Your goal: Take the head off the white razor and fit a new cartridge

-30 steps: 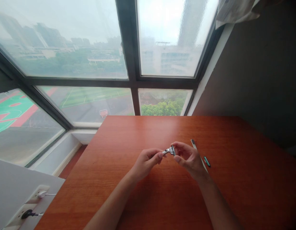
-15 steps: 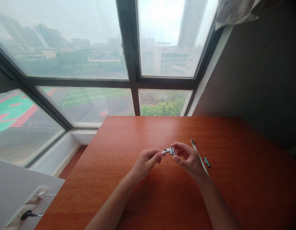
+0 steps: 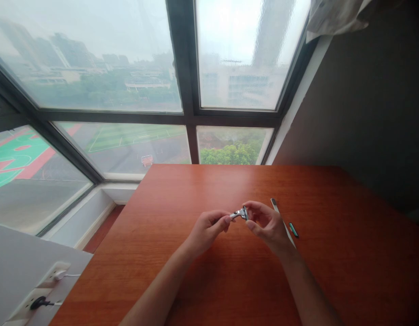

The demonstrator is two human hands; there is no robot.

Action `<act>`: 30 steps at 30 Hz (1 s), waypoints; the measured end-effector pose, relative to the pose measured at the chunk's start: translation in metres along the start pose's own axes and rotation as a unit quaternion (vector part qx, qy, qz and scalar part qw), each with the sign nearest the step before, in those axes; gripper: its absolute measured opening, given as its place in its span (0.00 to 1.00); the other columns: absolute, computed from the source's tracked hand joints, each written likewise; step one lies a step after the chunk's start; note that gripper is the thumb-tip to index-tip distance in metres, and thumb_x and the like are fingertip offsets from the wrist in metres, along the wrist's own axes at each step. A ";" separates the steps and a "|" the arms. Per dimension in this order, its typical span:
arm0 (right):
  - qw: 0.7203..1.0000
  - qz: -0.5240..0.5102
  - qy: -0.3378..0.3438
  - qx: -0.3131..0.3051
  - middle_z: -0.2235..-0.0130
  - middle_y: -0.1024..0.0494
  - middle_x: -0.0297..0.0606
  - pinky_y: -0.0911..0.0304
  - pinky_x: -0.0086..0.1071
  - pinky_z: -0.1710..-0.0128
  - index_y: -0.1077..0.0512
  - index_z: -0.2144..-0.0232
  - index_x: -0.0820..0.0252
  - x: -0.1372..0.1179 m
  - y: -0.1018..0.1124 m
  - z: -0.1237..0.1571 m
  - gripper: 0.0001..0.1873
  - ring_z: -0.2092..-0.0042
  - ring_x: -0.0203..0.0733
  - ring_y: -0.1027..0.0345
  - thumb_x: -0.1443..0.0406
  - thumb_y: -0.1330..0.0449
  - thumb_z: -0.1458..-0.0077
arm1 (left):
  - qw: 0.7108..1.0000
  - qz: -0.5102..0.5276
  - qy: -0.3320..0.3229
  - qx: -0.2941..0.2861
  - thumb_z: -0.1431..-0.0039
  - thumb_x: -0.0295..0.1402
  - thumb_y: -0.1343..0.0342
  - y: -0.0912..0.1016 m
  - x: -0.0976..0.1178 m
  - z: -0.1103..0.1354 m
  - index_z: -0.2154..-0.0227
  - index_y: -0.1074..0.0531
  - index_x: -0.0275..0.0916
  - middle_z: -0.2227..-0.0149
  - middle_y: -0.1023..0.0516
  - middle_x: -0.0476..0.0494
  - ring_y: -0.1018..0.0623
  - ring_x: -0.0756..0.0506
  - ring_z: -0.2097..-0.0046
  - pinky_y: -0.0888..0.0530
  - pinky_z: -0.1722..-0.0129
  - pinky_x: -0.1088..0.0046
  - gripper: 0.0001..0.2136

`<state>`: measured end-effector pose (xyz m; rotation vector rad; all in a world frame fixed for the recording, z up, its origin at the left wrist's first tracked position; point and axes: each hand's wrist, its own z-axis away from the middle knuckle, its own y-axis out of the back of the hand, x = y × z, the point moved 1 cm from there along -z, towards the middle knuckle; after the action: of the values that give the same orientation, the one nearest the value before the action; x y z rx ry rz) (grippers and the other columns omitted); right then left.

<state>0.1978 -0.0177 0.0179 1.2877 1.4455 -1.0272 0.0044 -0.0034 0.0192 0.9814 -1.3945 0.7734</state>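
A silver razor [image 3: 237, 213] is held between my two hands, above the middle of the wooden table. My left hand [image 3: 211, 228] is closed on its handle, most of which the fingers hide. With thumb and fingertips, my right hand [image 3: 266, 224] pinches the razor's head from its two ends. On the table to the right lies a small green and black piece that looks like a razor cartridge [image 3: 293, 230]. Between it and my right hand lies a slim white stick with a dark end [image 3: 276, 206], partly covered by my right wrist.
The reddish-brown table [image 3: 182, 190] reaches up to a large window with dark frames [image 3: 191, 120]. At the lower left, a white wall carries sockets with plugs [image 3: 40, 302] and cords. A dark wall [image 3: 359, 104] stands on the right.
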 end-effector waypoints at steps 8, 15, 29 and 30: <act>0.996 -0.010 -0.005 0.087 0.67 0.27 0.36 0.38 0.29 0.67 0.25 0.61 0.57 0.005 0.006 0.001 0.12 0.66 0.37 0.35 0.61 0.36 0.49 | 0.998 0.054 0.010 0.027 0.41 0.45 0.48 0.008 0.000 0.000 0.65 0.24 0.30 0.77 0.37 0.49 0.40 0.53 0.75 0.44 0.77 0.78 0.19; 1.000 -0.017 -0.012 0.011 0.66 0.31 0.35 0.39 0.27 0.69 0.29 0.53 0.57 -0.004 -0.001 0.000 0.20 0.67 0.35 0.37 0.60 0.36 0.49 | 0.999 0.038 0.003 0.026 0.42 0.43 0.46 0.007 0.000 0.000 0.64 0.24 0.31 0.77 0.35 0.49 0.38 0.52 0.74 0.42 0.76 0.78 0.18; 0.999 -0.005 -0.017 -0.046 0.70 0.31 0.33 0.40 0.29 0.70 0.28 0.54 0.58 -0.003 -0.001 0.000 0.19 0.69 0.35 0.38 0.62 0.35 0.50 | 1.000 -0.014 -0.007 -0.014 0.40 0.42 0.48 0.004 0.002 0.002 0.67 0.23 0.32 0.77 0.36 0.48 0.37 0.51 0.73 0.38 0.73 0.77 0.17; 0.999 -0.003 -0.016 -0.046 0.70 0.31 0.33 0.40 0.29 0.70 0.28 0.54 0.58 -0.004 -0.002 -0.001 0.19 0.69 0.35 0.38 0.62 0.36 0.50 | 1.000 -0.016 -0.005 -0.015 0.40 0.42 0.49 0.005 0.002 0.002 0.66 0.23 0.32 0.77 0.36 0.49 0.37 0.51 0.73 0.38 0.73 0.77 0.17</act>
<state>0.1964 -0.0182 0.0221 1.1963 1.4577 -0.9694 -0.0002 -0.0031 0.0216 0.9836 -1.3917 0.7221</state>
